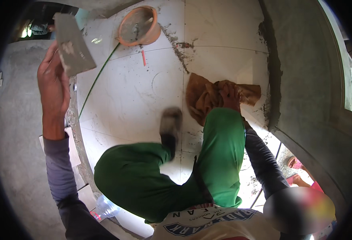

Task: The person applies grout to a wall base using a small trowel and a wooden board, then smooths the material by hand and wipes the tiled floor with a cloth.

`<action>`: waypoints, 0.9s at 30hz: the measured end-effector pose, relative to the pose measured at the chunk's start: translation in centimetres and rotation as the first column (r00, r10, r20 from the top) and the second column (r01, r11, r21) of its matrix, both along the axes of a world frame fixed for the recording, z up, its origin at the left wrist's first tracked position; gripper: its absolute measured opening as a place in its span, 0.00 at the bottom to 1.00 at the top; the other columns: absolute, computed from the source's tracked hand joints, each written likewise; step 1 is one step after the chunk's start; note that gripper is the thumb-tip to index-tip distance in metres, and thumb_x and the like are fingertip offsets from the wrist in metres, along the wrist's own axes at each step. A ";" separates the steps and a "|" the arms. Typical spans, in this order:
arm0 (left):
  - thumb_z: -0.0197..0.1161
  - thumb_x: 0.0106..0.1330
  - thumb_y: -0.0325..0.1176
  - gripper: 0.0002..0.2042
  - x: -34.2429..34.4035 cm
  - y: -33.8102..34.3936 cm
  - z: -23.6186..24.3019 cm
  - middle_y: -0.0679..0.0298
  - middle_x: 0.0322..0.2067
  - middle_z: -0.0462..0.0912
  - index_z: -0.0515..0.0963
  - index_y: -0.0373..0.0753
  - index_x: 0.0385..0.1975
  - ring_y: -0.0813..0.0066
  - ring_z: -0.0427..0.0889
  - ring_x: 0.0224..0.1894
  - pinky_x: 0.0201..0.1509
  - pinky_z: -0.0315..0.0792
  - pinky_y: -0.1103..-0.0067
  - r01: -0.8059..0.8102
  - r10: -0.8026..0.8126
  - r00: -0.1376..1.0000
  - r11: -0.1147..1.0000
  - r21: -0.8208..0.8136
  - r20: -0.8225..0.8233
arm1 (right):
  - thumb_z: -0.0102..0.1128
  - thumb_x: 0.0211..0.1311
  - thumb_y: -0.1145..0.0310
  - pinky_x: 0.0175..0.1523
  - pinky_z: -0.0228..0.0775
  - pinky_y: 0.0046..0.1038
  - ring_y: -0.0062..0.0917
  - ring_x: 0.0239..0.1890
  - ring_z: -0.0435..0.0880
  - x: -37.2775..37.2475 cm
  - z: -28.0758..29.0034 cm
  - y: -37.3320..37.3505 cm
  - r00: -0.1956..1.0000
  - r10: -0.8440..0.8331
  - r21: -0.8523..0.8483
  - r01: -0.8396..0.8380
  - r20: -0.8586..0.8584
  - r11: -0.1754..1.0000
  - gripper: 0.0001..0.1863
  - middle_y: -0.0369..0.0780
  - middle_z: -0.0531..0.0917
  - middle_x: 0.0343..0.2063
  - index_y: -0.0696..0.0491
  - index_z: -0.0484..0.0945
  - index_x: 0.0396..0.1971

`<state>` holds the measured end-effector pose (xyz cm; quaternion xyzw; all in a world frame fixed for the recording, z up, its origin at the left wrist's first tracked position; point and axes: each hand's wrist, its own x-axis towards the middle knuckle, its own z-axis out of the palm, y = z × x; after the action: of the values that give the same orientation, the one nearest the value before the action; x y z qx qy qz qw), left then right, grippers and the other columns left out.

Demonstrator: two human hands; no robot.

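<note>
My left hand (52, 82) is raised at the upper left, shut on a flat grey rectangular board (76, 46) with a mortar-smeared surface. My right hand (230, 96) rests on a crumpled brown cloth (202, 102) lying on the white tiled floor (148, 84), just beyond my right knee. Its fingers are bent into the folds. My knees in green trousers are bent, and one dark shoe shows blurred between them.
An orange bucket (154, 34), grey inside, stands at the top, near a red stick (143, 58) and a green line (98, 76). Mortar-edged wall (308, 76) runs along the right. A plastic bottle (106, 206) lies lower left. Another person's pink-sandalled foot (295, 163) shows lower right.
</note>
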<state>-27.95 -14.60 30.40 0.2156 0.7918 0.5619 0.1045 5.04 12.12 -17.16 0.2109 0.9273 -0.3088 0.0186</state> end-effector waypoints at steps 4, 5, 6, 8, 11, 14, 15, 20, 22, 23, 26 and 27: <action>0.52 0.86 0.31 0.24 -2.1 4.0 -3.7 0.55 0.63 0.84 0.67 0.25 0.75 0.74 0.84 0.63 0.69 0.77 0.75 0.113 -0.123 0.989 0.987 0.117 0.077 | 0.79 0.51 0.47 0.79 0.44 0.74 0.63 0.84 0.46 -0.3 -5.1 6.3 0.991 0.037 0.097 -0.024 -0.132 0.995 0.42 0.52 0.56 0.81 0.45 0.77 0.67; 0.52 0.86 0.31 0.24 -2.5 4.7 -5.3 0.55 0.63 0.84 0.67 0.25 0.75 0.74 0.84 0.63 0.69 0.77 0.75 0.111 -0.120 0.989 0.989 0.098 0.088 | 0.79 0.51 0.47 0.79 0.45 0.75 0.62 0.84 0.46 -2.2 -2.9 6.1 0.988 0.096 -0.018 -0.099 -0.122 0.995 0.43 0.52 0.57 0.80 0.46 0.76 0.68; 0.52 0.86 0.31 0.23 -2.8 6.1 -7.4 0.56 0.63 0.84 0.68 0.26 0.74 0.74 0.84 0.63 0.69 0.77 0.74 0.087 -0.109 0.984 0.985 0.150 0.143 | 0.78 0.50 0.48 0.78 0.45 0.75 0.61 0.84 0.46 -3.8 -0.4 6.4 0.981 0.152 -0.120 -0.165 -0.117 0.979 0.45 0.52 0.58 0.80 0.46 0.76 0.69; 0.52 0.86 0.32 0.22 -3.9 9.5 -11.5 0.57 0.63 0.84 0.69 0.27 0.74 0.74 0.84 0.63 0.69 0.76 0.74 0.072 -0.116 0.971 0.976 0.205 0.211 | 0.78 0.50 0.47 0.78 0.44 0.76 0.62 0.85 0.45 -6.1 2.8 6.7 0.965 0.218 0.060 -0.211 -0.145 0.976 0.47 0.53 0.55 0.81 0.46 0.74 0.72; 0.54 0.83 0.32 0.22 -6.7 13.0 -16.8 0.57 0.63 0.83 0.72 0.27 0.71 0.69 0.82 0.65 0.72 0.76 0.69 0.107 -0.187 0.938 0.957 0.270 0.292 | 0.78 0.51 0.41 0.78 0.39 0.77 0.67 0.85 0.37 -7.4 5.9 6.7 0.971 0.224 0.171 -0.208 -0.079 0.963 0.59 0.58 0.42 0.84 0.47 0.61 0.82; 0.54 0.85 0.35 0.21 -9.1 15.4 -22.6 0.59 0.63 0.83 0.74 0.30 0.69 0.68 0.81 0.66 0.74 0.75 0.67 -0.020 -0.191 0.890 0.891 0.454 0.414 | 0.76 0.56 0.34 0.79 0.33 0.77 0.67 0.85 0.29 -6.5 4.2 7.5 0.955 -0.085 -0.150 0.132 0.285 0.980 0.69 0.60 0.31 0.85 0.53 0.44 0.86; 0.54 0.85 0.35 0.21 -9.6 16.0 -23.5 0.59 0.63 0.83 0.74 0.30 0.69 0.68 0.81 0.66 0.74 0.75 0.67 -0.015 -0.200 0.885 0.889 0.457 0.420 | 0.73 0.59 0.32 0.79 0.31 0.78 0.66 0.85 0.28 -6.9 2.7 7.4 0.950 -0.102 -0.051 0.123 0.295 0.991 0.69 0.61 0.31 0.84 0.54 0.41 0.86; 0.53 0.84 0.38 0.20 -13.9 17.5 -26.4 0.61 0.64 0.82 0.77 0.34 0.67 0.65 0.80 0.67 0.74 0.74 0.63 -0.011 -0.288 0.853 0.826 0.564 0.437 | 0.67 0.66 0.34 0.80 0.29 0.74 0.65 0.86 0.28 -12.5 -2.9 10.7 0.986 -0.056 0.290 0.008 0.155 0.957 0.64 0.60 0.32 0.85 0.54 0.40 0.86; 0.51 0.83 0.39 0.21 -15.8 17.9 -26.0 0.60 0.63 0.82 0.77 0.32 0.65 0.64 0.78 0.68 0.75 0.71 0.62 -0.085 -0.317 0.785 0.797 0.598 0.533 | 0.68 0.67 0.45 0.83 0.38 0.67 0.65 0.85 0.40 -17.8 -1.8 12.1 1.000 0.009 0.252 -0.006 -0.014 0.968 0.55 0.61 0.47 0.83 0.56 0.51 0.84; 0.51 0.83 0.39 0.21 -16.3 19.1 -25.6 0.60 0.63 0.82 0.77 0.32 0.65 0.64 0.78 0.68 0.75 0.71 0.62 -0.073 -0.340 0.775 0.789 0.610 0.532 | 0.68 0.67 0.48 0.84 0.39 0.61 0.60 0.86 0.42 -19.7 -2.2 13.5 0.981 0.102 0.232 -0.062 -0.165 0.971 0.52 0.58 0.49 0.83 0.56 0.54 0.83; 0.53 0.81 0.37 0.24 -16.6 24.2 -25.0 0.54 0.66 0.81 0.74 0.29 0.69 0.64 0.78 0.69 0.77 0.72 0.62 -0.106 -0.406 0.780 0.665 0.739 0.476 | 0.70 0.65 0.58 0.86 0.45 0.51 0.54 0.85 0.51 -25.8 -4.4 14.1 0.913 0.062 0.062 -0.041 -0.402 0.997 0.43 0.54 0.60 0.81 0.55 0.67 0.78; 0.53 0.81 0.37 0.24 -16.6 26.2 -24.7 0.54 0.66 0.81 0.74 0.29 0.69 0.64 0.78 0.69 0.77 0.72 0.62 -0.095 -0.443 0.760 0.647 0.756 0.475 | 0.68 0.64 0.61 0.86 0.48 0.50 0.54 0.84 0.55 -28.2 -4.9 12.5 0.952 -0.025 0.066 0.048 -0.305 0.997 0.40 0.56 0.64 0.79 0.55 0.70 0.76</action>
<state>-44.53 11.60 5.67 0.1204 0.3835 0.8578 0.3203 -23.14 24.60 -22.05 0.1786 0.9256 -0.3040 -0.1375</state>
